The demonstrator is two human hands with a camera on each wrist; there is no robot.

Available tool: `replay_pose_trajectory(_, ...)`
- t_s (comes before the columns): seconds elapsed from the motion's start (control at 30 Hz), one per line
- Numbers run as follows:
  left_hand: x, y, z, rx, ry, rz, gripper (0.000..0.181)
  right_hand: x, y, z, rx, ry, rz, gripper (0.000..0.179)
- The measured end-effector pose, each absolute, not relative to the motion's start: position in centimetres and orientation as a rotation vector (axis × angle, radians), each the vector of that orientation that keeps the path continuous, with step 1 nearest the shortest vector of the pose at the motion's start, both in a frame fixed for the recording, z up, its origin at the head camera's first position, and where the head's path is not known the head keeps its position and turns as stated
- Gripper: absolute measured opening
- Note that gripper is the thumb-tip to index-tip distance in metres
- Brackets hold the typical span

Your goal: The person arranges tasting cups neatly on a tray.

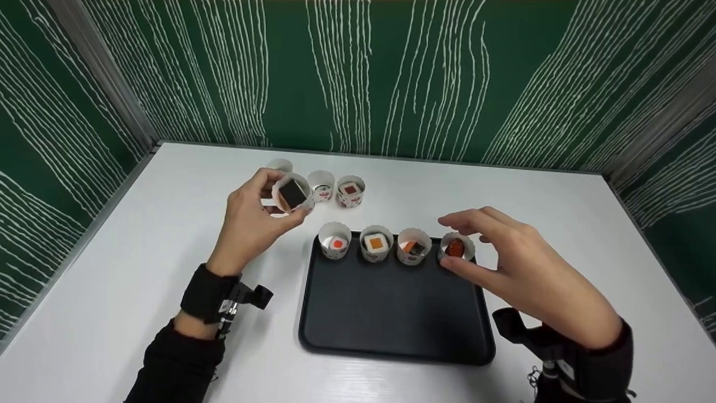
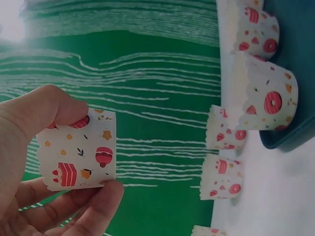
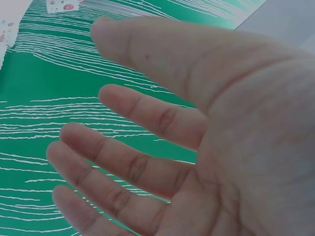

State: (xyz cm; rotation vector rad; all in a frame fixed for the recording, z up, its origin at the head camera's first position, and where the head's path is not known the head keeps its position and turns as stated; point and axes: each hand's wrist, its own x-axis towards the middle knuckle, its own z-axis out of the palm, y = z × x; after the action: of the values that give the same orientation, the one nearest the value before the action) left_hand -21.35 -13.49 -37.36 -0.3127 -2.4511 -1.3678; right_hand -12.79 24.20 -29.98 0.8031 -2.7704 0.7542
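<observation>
My left hand (image 1: 254, 212) grips a printed paper baking cup (image 1: 292, 193) between thumb and fingers, raised and tipped so its contents face the head camera. Inside it sits a sushi-like piece with a black top (image 1: 293, 193). In the left wrist view the same cup (image 2: 78, 152) shows red cake and orange flower prints. My right hand (image 1: 503, 257) has thumb and fingers spread apart, with nothing between them in the right wrist view. It hovers by the tray's right back corner, overlapping a cup (image 1: 469, 249) with a glossy reddish-brown piece (image 1: 455, 248).
A black tray (image 1: 397, 313) lies on the white table (image 1: 112, 268), with a row of cups (image 1: 376, 244) along its back edge. Behind it stand more cups (image 1: 351, 192), one partly hidden by my left hand. Green walls (image 1: 391, 78) with white streaks enclose the table's back and sides.
</observation>
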Motion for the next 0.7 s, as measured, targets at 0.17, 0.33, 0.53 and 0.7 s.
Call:
replay_pose_trajectory(0.17, -20.5, -12.8, -36.9, -0.382, -2.441, -1.365, 0.058, -12.9, 24.2, -30.1, 0.801, -2.77, 0.753, 0.042)
replay_pose_trajectory(0.33, -19.3, -12.3, -36.1, -0.443, -2.438, -1.333, 0.055, -13.1, 24.0, -30.1, 0.799, -2.775, 0.758, 0.043)
replay_pose_trajectory(0.53, -18.0, -11.3, -35.2, -0.517, -2.429, -1.305, 0.053, -13.1, 24.0, -30.1, 0.79, -2.785, 0.761, 0.044)
replay_pose_trajectory(0.7, -17.0, -10.1, -35.0, -0.595, -2.414, -1.304, 0.057, -13.1, 24.1, -30.1, 0.786, -2.787, 0.756, 0.045)
